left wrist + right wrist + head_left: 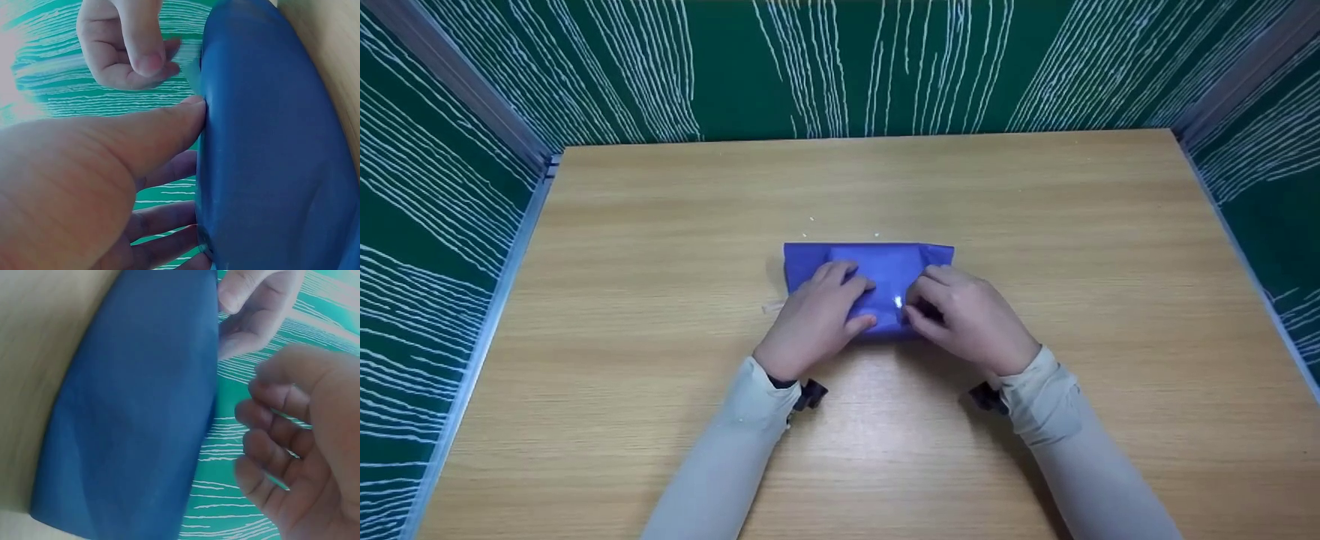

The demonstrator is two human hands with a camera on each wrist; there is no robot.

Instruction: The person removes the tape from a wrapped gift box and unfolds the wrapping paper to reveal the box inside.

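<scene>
A glossy blue plastic mailer bag [877,262] lies on the table with something bulky inside. My left hand [819,319] rests on its left part, fingers spread; in the left wrist view the thumb [169,129] presses its upper face. Over the bag's right part, my right hand [964,315] has curled fingers, thumb close to the index finger. A small clear strip [193,76] stands up from the bag at the right fingertips, which appear to pinch it. In the right wrist view the curled fingers [261,444] are just off the blue surface.
The wooden table [660,210] has a green back wall [877,75] with white streaks, and similar side walls. A few white specks [811,219] lie beyond the bag. Clear film [771,307] sticks out beside the left hand. Dark wrist cameras [810,394] hang under both wrists.
</scene>
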